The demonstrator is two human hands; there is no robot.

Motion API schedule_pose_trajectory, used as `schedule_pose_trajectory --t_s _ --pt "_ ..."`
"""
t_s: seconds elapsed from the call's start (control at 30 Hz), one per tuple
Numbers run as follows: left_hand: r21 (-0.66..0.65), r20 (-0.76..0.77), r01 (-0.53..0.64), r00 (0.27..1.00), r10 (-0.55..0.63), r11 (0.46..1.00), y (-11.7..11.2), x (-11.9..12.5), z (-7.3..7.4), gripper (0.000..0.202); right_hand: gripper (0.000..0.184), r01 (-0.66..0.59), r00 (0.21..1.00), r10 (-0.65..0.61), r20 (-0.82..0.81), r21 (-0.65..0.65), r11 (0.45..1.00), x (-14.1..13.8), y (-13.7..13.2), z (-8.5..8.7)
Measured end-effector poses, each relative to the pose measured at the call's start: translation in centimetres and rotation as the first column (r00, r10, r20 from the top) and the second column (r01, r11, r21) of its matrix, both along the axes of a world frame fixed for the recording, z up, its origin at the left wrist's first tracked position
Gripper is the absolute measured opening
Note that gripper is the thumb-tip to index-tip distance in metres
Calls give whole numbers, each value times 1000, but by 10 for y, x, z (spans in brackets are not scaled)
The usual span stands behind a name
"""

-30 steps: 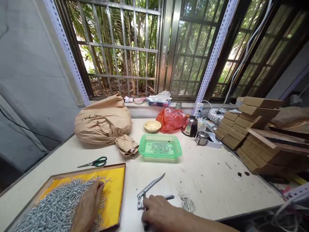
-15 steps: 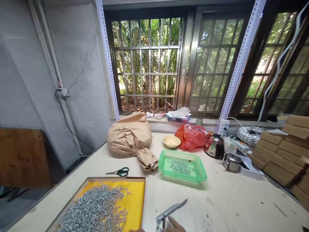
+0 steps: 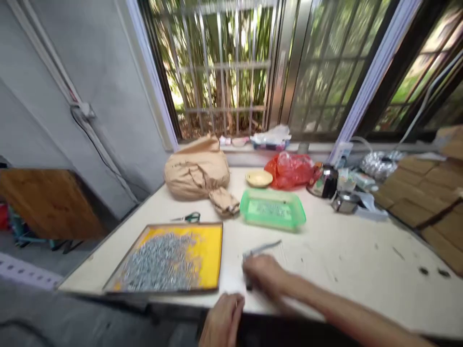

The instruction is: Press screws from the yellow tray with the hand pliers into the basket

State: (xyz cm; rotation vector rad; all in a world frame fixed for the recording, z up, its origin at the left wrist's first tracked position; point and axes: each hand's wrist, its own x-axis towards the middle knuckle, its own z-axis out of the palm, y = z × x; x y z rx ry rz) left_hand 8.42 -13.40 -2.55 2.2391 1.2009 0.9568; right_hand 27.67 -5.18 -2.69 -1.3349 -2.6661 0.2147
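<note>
My right hand (image 3: 265, 274) is curled at the near end of a grey metal lever tool (image 3: 265, 247), its fingers closed about the tool's body; blur and the hand itself hide most of that part. The tool's long handle points away to the right on the table. At the table's front edge, my left hand (image 3: 222, 318) is closed, thumb against fingers; anything inside it is hidden. To its left lies a shallow tray (image 3: 220, 260) lined in yellow, heaped with small silver metal pins (image 3: 159, 262). A green plastic basket (image 3: 273, 221) farther back holds more such pins.
Green-handled scissors (image 3: 191, 217) lie behind the tray. Along the back are a brown paper bundle (image 3: 197, 168), a cream bowl (image 3: 259, 178), a red plastic bag (image 3: 291, 171), a kettle (image 3: 327, 180) and a metal pot (image 3: 345, 201). Cardboard boxes (image 3: 419, 193) are stacked at right.
The view has tilted down, so the tabletop sits higher and its front edge shows. Both hands, barely visible before at the bottom, are now in view, the right one over the tool's near end.
</note>
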Motion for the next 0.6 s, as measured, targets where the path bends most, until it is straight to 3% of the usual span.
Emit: schedule_pose_trajectory --t_s 0.1,0.13,0.2,0.27,0.33,0.37,0.43,0.47,0.53,0.6 --pt "-46 -29 54 998 -55 997 -5 10 0 21 16 -12 992 -8 -128 -156 988 20 3 18" --pt "-67 -23 64 998 -66 996 -6 12 1 20 15 -4 968 -36 -250 -157 988 27 5 21" --pt "-122 9 49 999 -49 991 -5 17 5 18 16 124 874 -144 -464 -73 990 40 10 31" --pt "-225 67 -13 997 29 974 -1 19 10 17 16 297 771 -210 -601 49 954 56 20 50" --pt "-418 163 -65 976 145 906 7 22 15 19 18 462 684 -226 -693 172 870 76 38 72" --pt "-530 225 -61 952 210 846 12 23 17 21 19 529 655 -229 -720 222 819 87 51 82" --pt "-709 343 8 878 334 706 25 28 20 28 23 616 647 -276 -711 274 738 108 78 93" --pt "-759 385 53 840 382 650 31 30 22 31 24 631 673 -331 -662 280 724 117 90 94" --pt "-799 419 92 795 438 595 42 35 22 35 31 647 727 -482 -489 254 719 128 102 89" --pt "-809 397 69 797 455 584 51 39 21 37 32 598 791 -523 -317 225 769 127 95 76"
